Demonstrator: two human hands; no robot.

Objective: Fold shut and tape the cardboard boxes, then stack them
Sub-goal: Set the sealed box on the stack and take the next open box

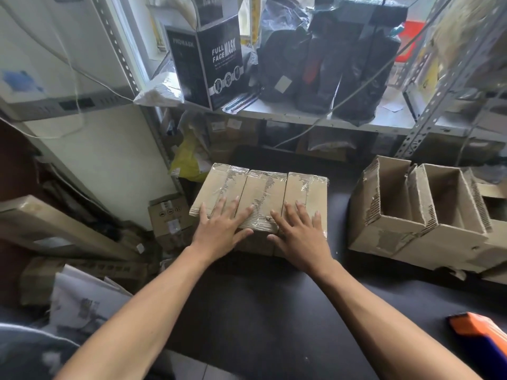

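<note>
Three narrow cardboard boxes (260, 187), closed and wrapped in clear tape, lie side by side on the dark table (269, 297). They seem to rest on more boxes underneath. My left hand (222, 226) lies flat with spread fingers on the near ends of the left and middle boxes. My right hand (299, 234) lies flat in the same way on the near end of the right box. To the right stand open cardboard boxes (419, 212) with torn flaps raised and hollow insides showing.
An orange and blue tape dispenser (482, 335) lies at the table's near right edge. A metal shelf (301, 116) behind the boxes carries a black mask carton (208, 64) and dark bags (329, 64). Cartons and papers crowd the floor on the left (170, 218).
</note>
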